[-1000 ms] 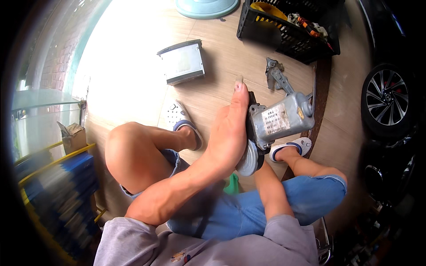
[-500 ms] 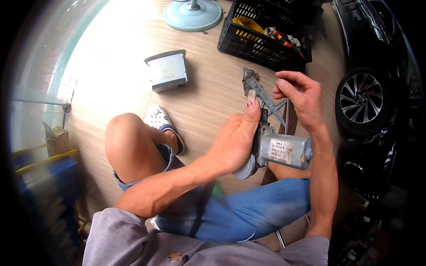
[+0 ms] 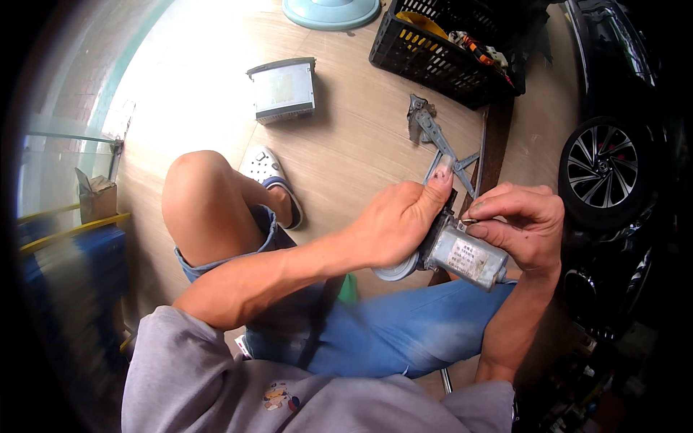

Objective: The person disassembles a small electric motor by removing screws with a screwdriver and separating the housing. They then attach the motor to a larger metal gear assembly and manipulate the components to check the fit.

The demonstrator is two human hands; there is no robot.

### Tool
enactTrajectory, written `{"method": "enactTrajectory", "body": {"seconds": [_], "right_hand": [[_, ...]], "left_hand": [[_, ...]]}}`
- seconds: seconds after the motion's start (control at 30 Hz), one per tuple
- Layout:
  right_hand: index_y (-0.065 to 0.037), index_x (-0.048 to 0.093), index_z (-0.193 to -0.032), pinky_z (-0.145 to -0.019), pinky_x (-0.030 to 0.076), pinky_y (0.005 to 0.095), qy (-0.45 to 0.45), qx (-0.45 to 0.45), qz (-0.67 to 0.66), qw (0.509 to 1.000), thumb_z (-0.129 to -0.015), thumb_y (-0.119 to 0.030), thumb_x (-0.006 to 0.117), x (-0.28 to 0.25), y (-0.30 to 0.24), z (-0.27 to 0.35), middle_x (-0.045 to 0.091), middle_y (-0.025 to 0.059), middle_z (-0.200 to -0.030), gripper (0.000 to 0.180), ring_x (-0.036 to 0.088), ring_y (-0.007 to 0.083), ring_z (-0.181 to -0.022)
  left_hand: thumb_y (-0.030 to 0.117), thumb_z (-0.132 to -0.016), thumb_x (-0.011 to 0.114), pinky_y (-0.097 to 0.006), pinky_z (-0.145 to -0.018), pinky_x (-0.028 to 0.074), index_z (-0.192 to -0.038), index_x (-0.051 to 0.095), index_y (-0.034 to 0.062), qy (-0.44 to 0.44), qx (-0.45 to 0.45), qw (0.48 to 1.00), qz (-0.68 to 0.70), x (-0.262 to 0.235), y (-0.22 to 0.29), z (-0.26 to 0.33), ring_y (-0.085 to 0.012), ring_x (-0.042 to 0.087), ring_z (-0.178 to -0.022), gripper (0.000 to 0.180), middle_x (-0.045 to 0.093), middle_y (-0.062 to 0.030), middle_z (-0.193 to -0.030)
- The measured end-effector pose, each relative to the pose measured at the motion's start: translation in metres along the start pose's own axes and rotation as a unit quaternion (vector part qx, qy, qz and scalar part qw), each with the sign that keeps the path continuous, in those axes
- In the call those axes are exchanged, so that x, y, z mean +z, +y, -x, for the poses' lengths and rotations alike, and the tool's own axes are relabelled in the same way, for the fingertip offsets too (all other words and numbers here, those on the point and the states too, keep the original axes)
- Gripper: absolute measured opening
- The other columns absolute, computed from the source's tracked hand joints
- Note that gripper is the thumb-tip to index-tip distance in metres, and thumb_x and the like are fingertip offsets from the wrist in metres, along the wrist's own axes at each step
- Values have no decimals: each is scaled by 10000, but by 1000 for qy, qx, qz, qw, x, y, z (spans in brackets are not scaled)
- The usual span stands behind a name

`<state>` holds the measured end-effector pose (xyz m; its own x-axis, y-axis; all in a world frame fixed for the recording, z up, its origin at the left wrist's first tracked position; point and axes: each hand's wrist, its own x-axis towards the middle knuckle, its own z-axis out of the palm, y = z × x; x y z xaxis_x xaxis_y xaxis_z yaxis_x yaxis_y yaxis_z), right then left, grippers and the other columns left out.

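My left hand [image 3: 404,224] is wrapped round a grey power-window motor [image 3: 473,256], thumb pointing up along its dark housing. The motor's metal cylinder carries a white label and points to the right; a round pale disc [image 3: 399,270] shows below my palm. My right hand [image 3: 523,224] is closed in a pinch against the motor's upper side, with thumb and forefinger on a small metal piece [image 3: 469,221], perhaps a screw. Beyond my left thumb, a metal window regulator [image 3: 437,137] with crossed arms lies on the floor.
A boxy silver car stereo unit [image 3: 284,90] lies on the wood-look floor. Behind it stand a pale blue round base [image 3: 332,11] and a black crate [image 3: 426,54] holding tools. A black car with a spoked wheel [image 3: 601,167] is on the right. A glass case and blue-yellow shelf [image 3: 72,249] stand left.
My right hand has come down from above the regulator to the motor, its fingertips now against it. The motor has tilted slightly in my left hand. The view has shifted a little.
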<state>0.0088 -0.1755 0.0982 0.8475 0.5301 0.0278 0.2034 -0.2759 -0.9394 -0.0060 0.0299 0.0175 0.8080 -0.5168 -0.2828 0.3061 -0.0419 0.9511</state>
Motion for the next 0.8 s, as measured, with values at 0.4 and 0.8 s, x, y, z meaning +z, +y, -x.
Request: {"method": "enactTrajectory", "body": {"seconds": [0.4,0.8], "right_hand": [[14,758,-904,-600,493,272,-60,76,74,993,-738,-22,836,-4,10,-1,718,104,-794,186,659,158,-670],[14,758,-913,-634,500,254,-37,134,5,990,-743,-28,846,-9,21,2,720,89,-826,196,660,129,-715]], "left_hand": [[576,-1062,198,-531,-774,483,-747,660,-18,-23,-51,995,-83,11,-4,-8,-492,616,-803,816,629,-283,-723],[582,-1059,190,-541,-752,487,-677,641,-18,-2,-46,995,-91,15,-2,-14,-494,617,-762,842,618,-284,-688]]}}
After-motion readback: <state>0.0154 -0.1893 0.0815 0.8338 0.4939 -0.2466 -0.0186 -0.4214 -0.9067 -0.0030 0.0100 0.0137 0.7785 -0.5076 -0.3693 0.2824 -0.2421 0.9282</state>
